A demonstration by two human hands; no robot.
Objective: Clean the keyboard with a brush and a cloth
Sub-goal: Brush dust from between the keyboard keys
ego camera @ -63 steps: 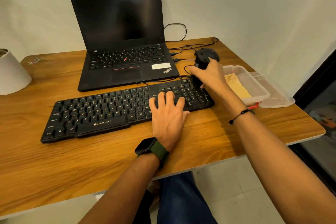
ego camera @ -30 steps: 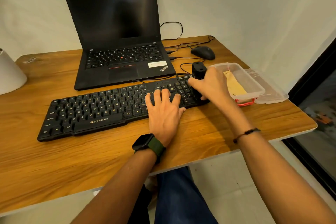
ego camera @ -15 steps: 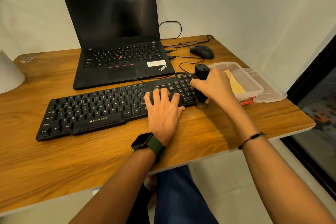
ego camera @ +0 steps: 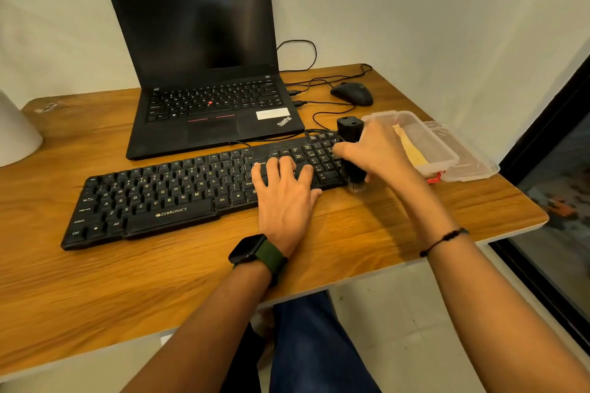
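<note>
Right hand (ego camera: 380, 150) curled around upright black brush (ego camera: 351, 150), bristles at right end of keyboard (ego camera: 191, 191), near desk's front right. Left hand (ego camera: 284, 198) flat, fingers straight, pinning keys. Best: short strokes outward, off edge; cloth (ego camera: 412, 150) waiting in clear box (ego camera: 447, 153).

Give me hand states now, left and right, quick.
Left hand: open, fingers flat on the keyboard, holding nothing.
Right hand: closed round the black brush, bristles down at the keyboard's right end.
</note>
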